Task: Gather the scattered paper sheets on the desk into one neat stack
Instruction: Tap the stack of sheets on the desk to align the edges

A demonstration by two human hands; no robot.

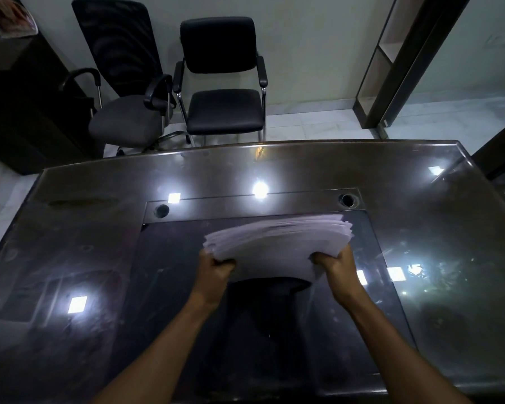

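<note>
the stack of paper sheets (pixel 277 246) is held above the middle of the glossy counter (pixel 420 228), near edge sagging between two grips, far edges fanned and uneven, probably so it can be squared up. the left hand (pixel 216 265) clenches the near-left corner, the right hand (pixel 334 263) the near-right side, both forearms reaching forward from below. no loose sheets show on the counter. two black chairs (pixel 222 80) stand beyond it.

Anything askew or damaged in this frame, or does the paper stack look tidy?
The paper stack, gripped by the left hand and right hand above the glass-topped desk, isn't squared: sheet edges fan out unevenly at its far right corner. Nothing looks torn or spilled.
</note>
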